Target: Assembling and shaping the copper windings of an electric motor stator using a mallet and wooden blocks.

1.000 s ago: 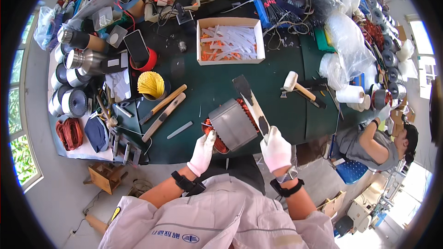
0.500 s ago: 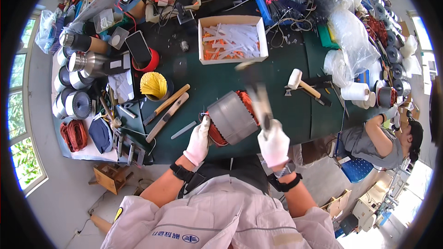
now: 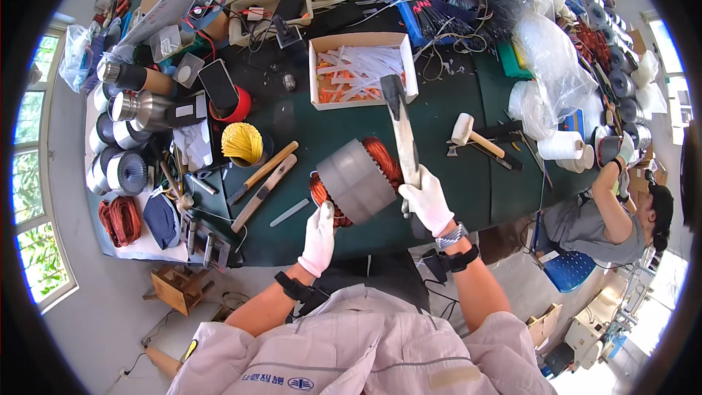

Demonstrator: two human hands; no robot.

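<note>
A grey motor stator [image 3: 356,179] lies on its side on the green-topped bench, with red-brown copper windings [image 3: 382,162] bulging from both ends. My gloved left hand [image 3: 319,240] has its fingers closed against the lower-left windings. To the right of the stator, my gloved right hand [image 3: 428,201] grips a long worn tool [image 3: 403,128], pale along the middle and dark at the far end. It points away from me, its tip over the near edge of a white box. Part of this tool sticks out below my fist; its exact kind is unclear.
The white box [image 3: 314,91] holds paper strips. Left of the stator lie a flat pale strip [image 3: 289,212], two wooden-handled tools [image 3: 265,190] and a cup of yellow sleeving [image 3: 242,140]. A white-headed mallet [image 3: 463,129] lies right. Another person [image 3: 596,212] sits at the far right.
The tool in my right hand was blurred by motion and now shows sharply. The stator has shifted slightly left and up in view, and my left hand sits lower on its end.
</note>
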